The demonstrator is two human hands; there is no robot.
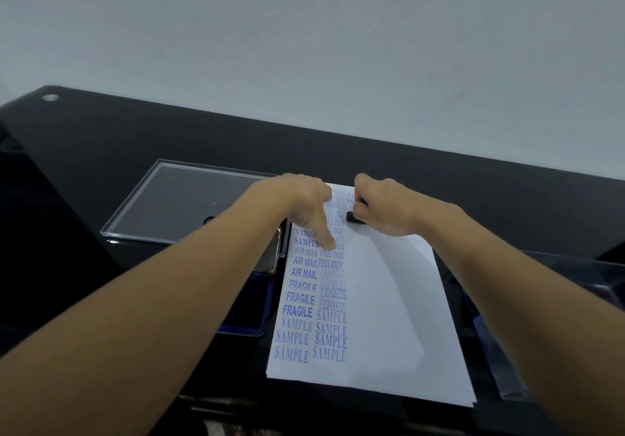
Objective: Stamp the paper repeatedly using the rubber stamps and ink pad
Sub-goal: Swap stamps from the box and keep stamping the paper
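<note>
Left hand point(301, 204) presses straight fingers on paper point(389, 300); right hand point(387, 209) grips black stamp point(354, 218).

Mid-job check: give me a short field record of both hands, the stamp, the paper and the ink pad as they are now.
left hand: fingers pressing down on the paper, over the printed columns
right hand: grips the black stamp at the paper's far end; contact unclear
paper: two full columns of blue prints (SAMPLE, AIR MAIL, FRAGILE, FAX OUT, EXPRESS); right part blank
ink pad: blue, left of the paper, partly hidden by the left forearm
clear tray: on the table, behind the ink pad
</note>
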